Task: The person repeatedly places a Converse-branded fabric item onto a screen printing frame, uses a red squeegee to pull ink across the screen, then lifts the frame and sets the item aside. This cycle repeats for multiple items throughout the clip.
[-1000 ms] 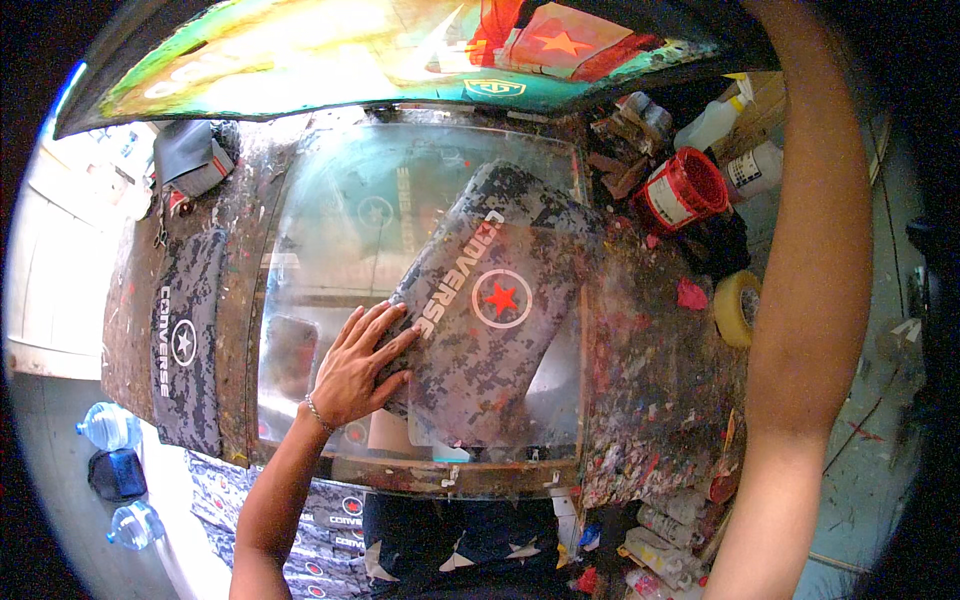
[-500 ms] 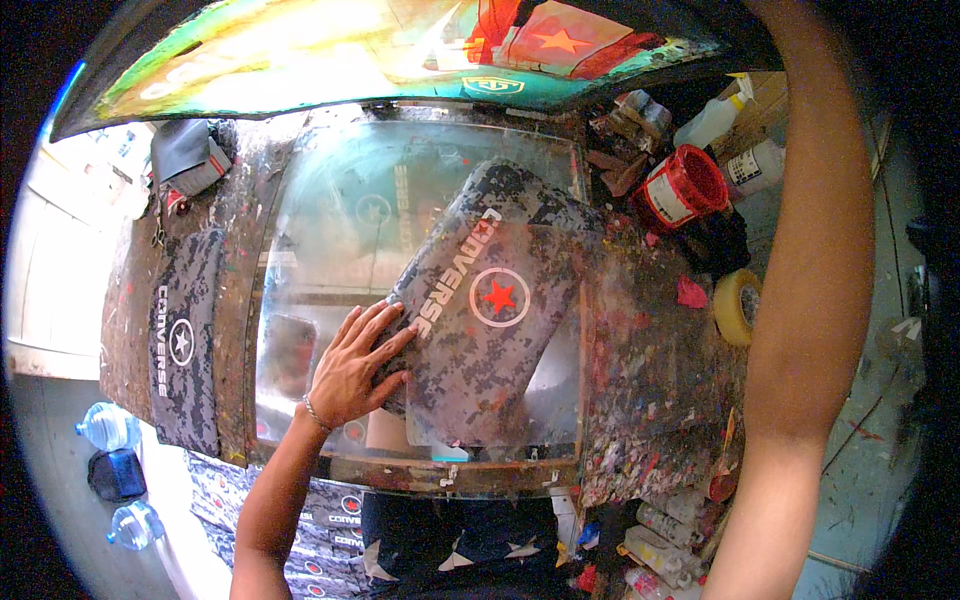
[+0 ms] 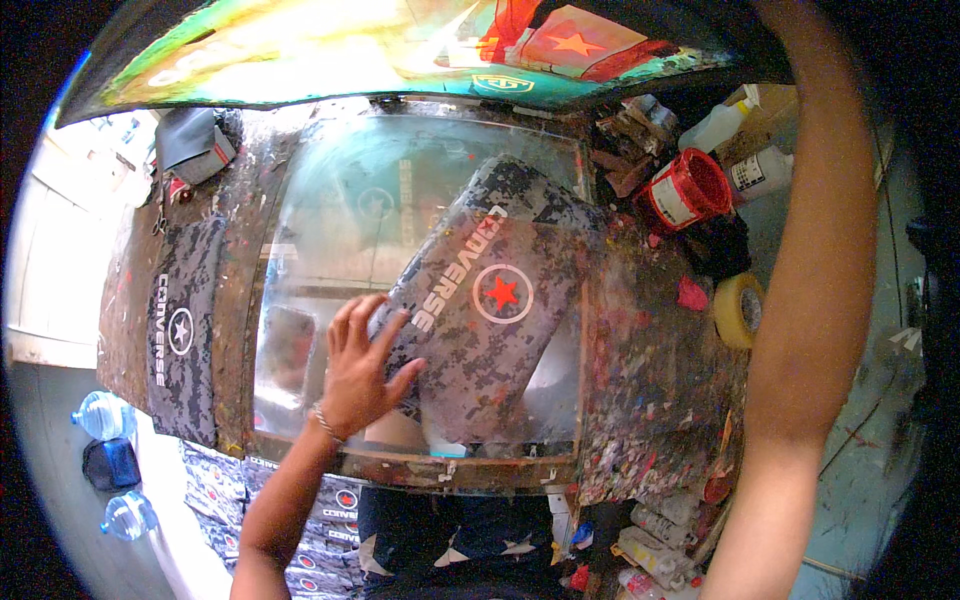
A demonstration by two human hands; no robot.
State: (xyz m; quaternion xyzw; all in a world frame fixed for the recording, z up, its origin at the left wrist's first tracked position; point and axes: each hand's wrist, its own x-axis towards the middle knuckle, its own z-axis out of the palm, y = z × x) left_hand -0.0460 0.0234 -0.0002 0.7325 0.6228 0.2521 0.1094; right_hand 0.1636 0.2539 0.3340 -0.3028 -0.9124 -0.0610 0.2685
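Observation:
A grey-black camouflage panel (image 3: 530, 350), with pale lettering and a red star in a white ring, lies at a slant over the glass pane (image 3: 330, 240) of the worktable. Its lower part looks hazier than its upper corner. At the panel's left edge is my left hand (image 3: 362, 365), a bracelet on its wrist. Its fingers are bent slightly and stand apart from the thumb; whether the fingertips touch the panel I cannot tell. My right forearm (image 3: 800, 330) reaches up along the right side, and its hand lies outside the picture.
Another camouflage piece (image 3: 187, 330) lies on the left boards. A raised, brightly painted screen (image 3: 400, 60) spans the far side. To the right are a red tub (image 3: 690, 190), a roll of tape (image 3: 738, 310) and bottles (image 3: 755, 175). Printed camouflage pieces (image 3: 325, 540) lie by my legs.
My left hand has shifted slightly right, its fingers going from flat on the panel's edge to bent and raised. The panel lies nearly as before; the whole view has shifted slightly.

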